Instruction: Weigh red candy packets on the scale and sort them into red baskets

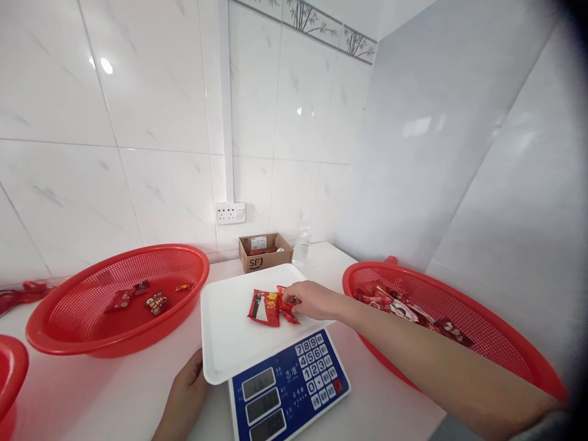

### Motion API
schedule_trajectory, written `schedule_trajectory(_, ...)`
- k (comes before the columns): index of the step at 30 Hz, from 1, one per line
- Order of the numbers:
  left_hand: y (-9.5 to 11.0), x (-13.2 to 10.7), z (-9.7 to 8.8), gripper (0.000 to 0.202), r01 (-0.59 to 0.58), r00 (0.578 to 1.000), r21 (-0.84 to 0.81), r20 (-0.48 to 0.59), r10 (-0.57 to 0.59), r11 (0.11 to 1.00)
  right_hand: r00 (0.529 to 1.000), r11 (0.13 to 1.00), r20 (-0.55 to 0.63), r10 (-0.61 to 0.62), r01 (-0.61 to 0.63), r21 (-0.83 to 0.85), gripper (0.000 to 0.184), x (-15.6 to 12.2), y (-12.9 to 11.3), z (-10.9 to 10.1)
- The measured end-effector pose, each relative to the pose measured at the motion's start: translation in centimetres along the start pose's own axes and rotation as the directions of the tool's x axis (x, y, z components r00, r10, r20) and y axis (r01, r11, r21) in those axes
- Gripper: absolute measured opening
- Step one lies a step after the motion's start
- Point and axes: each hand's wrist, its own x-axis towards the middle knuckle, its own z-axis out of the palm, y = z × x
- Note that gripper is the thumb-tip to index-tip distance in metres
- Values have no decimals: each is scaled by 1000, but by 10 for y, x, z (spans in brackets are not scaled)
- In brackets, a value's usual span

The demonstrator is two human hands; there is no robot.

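A white tray (239,343) lies on top of a digital scale (294,380) with a blue keypad panel. On the tray sits a red packet (265,307) printed with a couple in wedding clothes. My right hand (312,300) reaches in from the right, its fingers closed on a small red candy packet (288,315) beside it. At the tray's left edge is my left hand (187,383); its fingers are hidden behind the tray rim, so I cannot see whether they grip it.
To the left stands a red plastic basket (114,349) with several wrapped sweets. Another red basket (519,343), under my right forearm, holds many packets. A cardboard box (266,260) and a clear plastic bottle (302,245) are at the back by the tiled wall. Part of a third red basket (16,367) shows far left.
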Motion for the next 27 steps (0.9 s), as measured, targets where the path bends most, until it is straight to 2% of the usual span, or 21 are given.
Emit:
schedule_trajectory(6,-5,2,0,41,-10,1000,-17,7,10,1000,1000,1000,16,-12,12,1,21,-3,-2,-3)
schedule_trajectory(11,-7,3,0,41,-2,1000,-21,11,2,1000,997,997,67,-40,44,-57,34,-8,-7,-5)
schedule_trajectory(13,-6,3,-1,42,-1,1000,-12,11,1,1000,998,997,49,-37,40,-63,33,-8,-6,-6)
schedule_trajectory(16,-3,1,0,42,4,1000,1,6,-4,1000,999,999,-47,-19,17,-41,30,-2,1,-8)
schedule_trajectory(20,-1,1,-1,40,-1,1000,2,16,1,1000,988,995,-153,16,-31,-94,35,12,11,-10)
schedule_trajectory(25,-8,3,-2,36,-21,1000,-12,17,21,1000,995,985,-103,11,-28,-170,44,30,11,-5)
schedule_trajectory(27,-10,4,-2,36,-33,999,-23,22,34,999,995,981,-94,16,-34,-192,41,36,8,-2)
